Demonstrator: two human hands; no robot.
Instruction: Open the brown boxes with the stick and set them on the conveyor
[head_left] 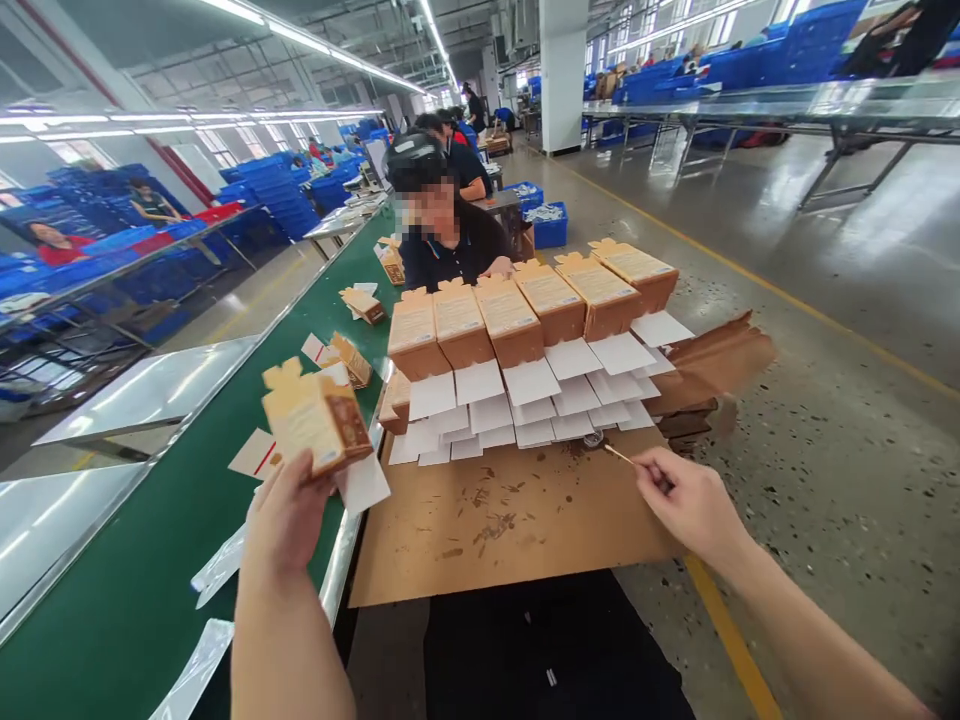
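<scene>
My left hand (289, 510) grips a small tan and brown carton (315, 415) over the green bench; its top flap stands up and a white flap hangs from its lower end. My right hand (694, 500) pinches a thin stick (619, 455), possibly a swab or small brush. The stick's far end is at a small clear round dish (594, 438) on the brown cardboard sheet (465, 540), which carries dark smears. Beyond the sheet, a stack of similar cartons (512, 320) lies in rows, white flaps (529, 380) toward me.
A green conveyor bench (112, 620) runs along my left, with more cartons (351, 358) and clear plastic pieces (199, 670) on it. A person (450, 240) in dark clothes sits behind the stack. Torn brown paper (712, 360) sticks out at right. Blue bins (550, 225) stand farther back.
</scene>
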